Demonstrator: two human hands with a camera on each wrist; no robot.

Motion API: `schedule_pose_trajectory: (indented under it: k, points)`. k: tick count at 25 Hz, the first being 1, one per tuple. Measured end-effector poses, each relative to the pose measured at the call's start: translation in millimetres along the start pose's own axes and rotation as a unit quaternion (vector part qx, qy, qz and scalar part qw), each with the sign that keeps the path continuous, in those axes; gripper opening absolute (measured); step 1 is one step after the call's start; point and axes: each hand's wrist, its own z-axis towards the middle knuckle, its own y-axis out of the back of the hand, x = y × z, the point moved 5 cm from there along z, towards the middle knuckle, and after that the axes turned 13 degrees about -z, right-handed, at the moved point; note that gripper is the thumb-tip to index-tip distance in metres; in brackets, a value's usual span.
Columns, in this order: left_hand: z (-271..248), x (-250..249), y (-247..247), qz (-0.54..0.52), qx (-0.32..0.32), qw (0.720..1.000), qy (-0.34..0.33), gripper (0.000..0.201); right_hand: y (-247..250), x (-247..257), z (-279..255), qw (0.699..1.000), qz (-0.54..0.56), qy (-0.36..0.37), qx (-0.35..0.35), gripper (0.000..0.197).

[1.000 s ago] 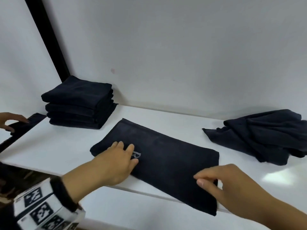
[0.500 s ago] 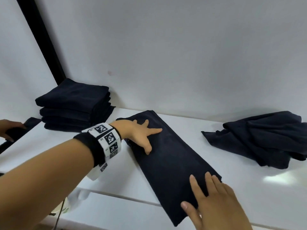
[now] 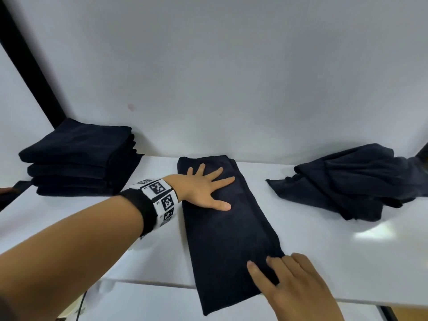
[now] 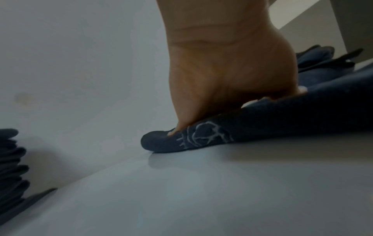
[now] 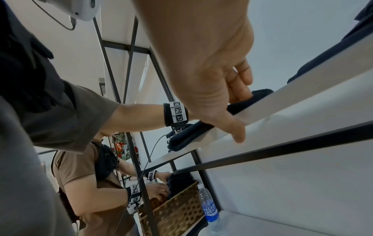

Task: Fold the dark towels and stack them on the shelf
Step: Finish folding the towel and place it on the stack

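A long folded dark towel (image 3: 227, 230) lies on the white shelf (image 3: 335, 262), its near end hanging over the front edge. My left hand (image 3: 203, 186) presses flat on its far end with fingers spread; from the left wrist the palm (image 4: 222, 76) bears on the towel's fold (image 4: 262, 124), which carries white stitching. My right hand (image 3: 294, 288) rests with straight fingers on the towel's near right corner; in the right wrist view its fingers (image 5: 240, 83) lie on the towel (image 5: 189, 135) at the shelf edge. A stack of folded dark towels (image 3: 76, 158) sits at the back left.
A crumpled heap of dark towels (image 3: 361, 179) lies at the right of the shelf. A black post (image 3: 30, 72) stands in the left corner. Below, another person reaches into a woven basket (image 5: 177, 212), beside a blue bottle (image 5: 209, 206).
The towel has been turned from lying across the shelf to lying front to back. My left hand moved to its far end, my right hand to the near corner.
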Motion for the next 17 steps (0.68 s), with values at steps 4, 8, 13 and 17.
schedule_pose_trajectory:
  k: [4, 8, 13, 17]
  points:
    - [12, -9, 5, 0.016, -0.013, 1.000, -0.014, 0.084, 2, -1, -6, 0.987, 0.033, 0.055, -0.145, 0.040]
    - [31, -26, 13, 0.018, -0.079, 0.997, -0.010, 0.086, 11, -13, 11, 0.977, 0.137, 0.135, -0.092, 0.015]
    - [48, -40, 3, 0.007, -0.091, 0.995, -0.032, 0.085, -22, -17, 27, 0.985, 0.122, 0.074, 0.097, 0.072]
    - [51, -31, 7, -0.037, -0.065, 0.997, 0.017, 0.090, -33, -6, 17, 0.984, 0.096, 0.068, 0.131, 0.071]
